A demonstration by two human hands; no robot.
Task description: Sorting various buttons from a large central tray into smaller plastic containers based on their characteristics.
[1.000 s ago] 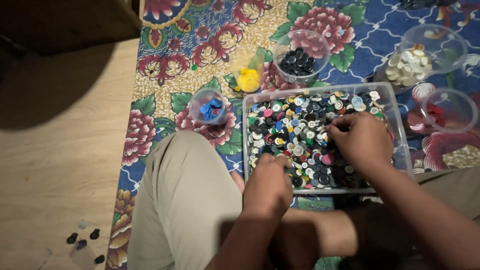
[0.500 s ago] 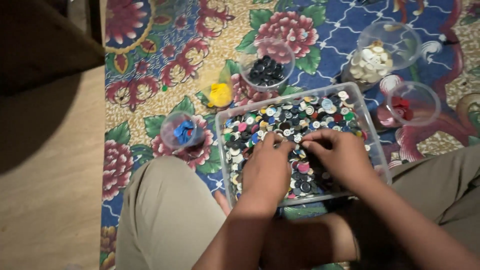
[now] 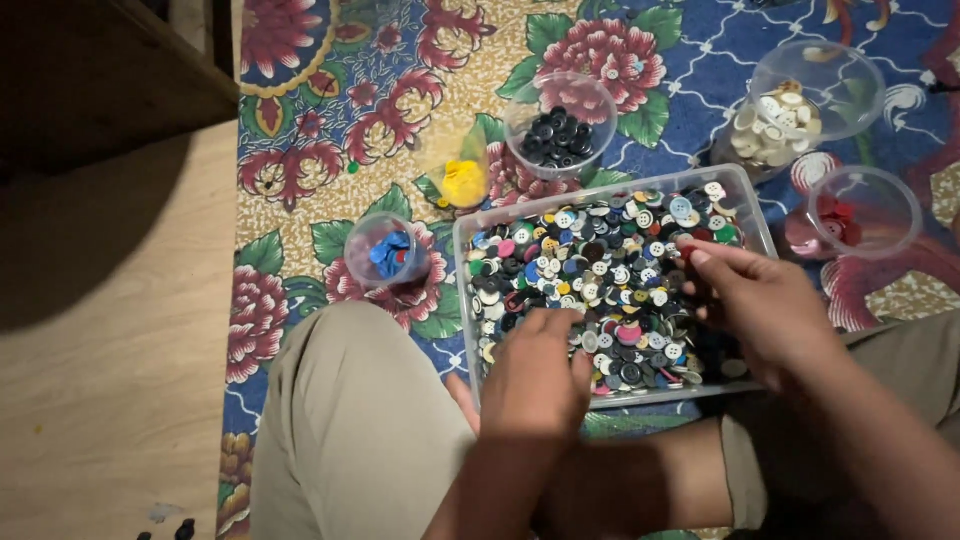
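Sorting through mixed buttons [image 3: 600,280] in the clear tub [image 3: 465,250] at frame centre: the right hand [image 3: 765,310], moved rightward since earlier, is seen pinching a red button; the left hand [image 3: 535,375] is curled over the pile.

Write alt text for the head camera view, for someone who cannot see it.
Two hands, left and right, reach into a clear tray of mixed buttons on a floral mat. Around it stand cups of black, white, red, blue and yellow buttons.
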